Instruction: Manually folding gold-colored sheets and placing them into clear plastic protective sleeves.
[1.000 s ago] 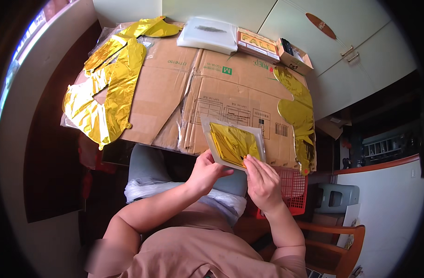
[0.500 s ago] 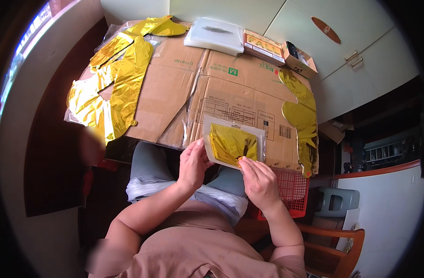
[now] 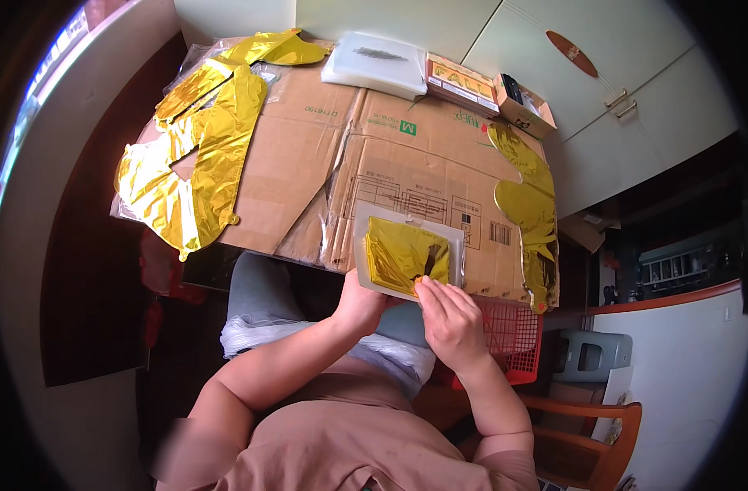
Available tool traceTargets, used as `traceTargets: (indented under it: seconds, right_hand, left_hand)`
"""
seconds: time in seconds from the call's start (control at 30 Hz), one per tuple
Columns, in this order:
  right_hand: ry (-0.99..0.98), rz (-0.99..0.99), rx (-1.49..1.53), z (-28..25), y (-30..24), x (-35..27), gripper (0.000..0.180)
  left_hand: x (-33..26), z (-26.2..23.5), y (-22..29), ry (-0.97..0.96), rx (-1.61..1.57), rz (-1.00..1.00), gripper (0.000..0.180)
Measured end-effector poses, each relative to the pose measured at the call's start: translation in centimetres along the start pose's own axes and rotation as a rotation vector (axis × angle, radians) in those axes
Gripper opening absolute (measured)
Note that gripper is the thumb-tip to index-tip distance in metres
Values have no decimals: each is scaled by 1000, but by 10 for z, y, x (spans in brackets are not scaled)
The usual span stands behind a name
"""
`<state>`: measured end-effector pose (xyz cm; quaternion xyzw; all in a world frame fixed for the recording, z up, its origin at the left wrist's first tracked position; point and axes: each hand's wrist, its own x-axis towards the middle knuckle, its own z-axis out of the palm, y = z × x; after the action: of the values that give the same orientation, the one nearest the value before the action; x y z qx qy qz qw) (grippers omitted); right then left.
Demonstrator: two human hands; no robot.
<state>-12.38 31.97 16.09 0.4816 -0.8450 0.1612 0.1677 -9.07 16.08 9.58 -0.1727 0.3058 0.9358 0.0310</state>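
A flat pale-bordered plastic pouch [image 3: 363,245] is tilted over the front edge of the cardboard, with a folded gold foil balloon [image 3: 402,250] showing in its middle. My left hand [image 3: 361,306] grips the pouch at its lower left corner; most of its fingers are hidden behind. With fingers pressed together, my right hand [image 3: 455,323] pinches the pouch's lower edge near the balloon. Flattened gold foil balloons [image 3: 226,139] lie spread at the left of the cardboard. Another flat gold balloon [image 3: 527,200] runs along the right edge.
Brown cardboard [image 3: 296,164] covers the table. At its back stand a stack of clear plastic sleeves [image 3: 374,65], a printed box [image 3: 462,86] and a small open carton [image 3: 525,108]. A red basket [image 3: 517,340] and wooden chair [image 3: 619,442] are at the right.
My left hand has moved slightly right and up, its fingers slipping behind the pouch. My right hand keeps its pinch at the lower edge. The view has shifted slightly.
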Motion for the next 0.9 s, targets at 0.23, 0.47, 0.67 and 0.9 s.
traceTargets:
  seconds: [0.23,0.47,0.67,0.9]
  right_hand:
    - [-14,-81,-127,14,5,-8,27]
    - [9,-128,-159,29,11,-9,28]
    - [-29,-114,-184,33,16,-6,37]
    - [-29,-118,-261,38,12,4,38]
  left_hand:
    - [-17,5,-11,50,60,31,25]
    - [-23,0,-17,69,60,29,25]
    - [-31,-2,-18,28,125,-7,26]
    - [-31,-14,-22,46,96,-46,24]
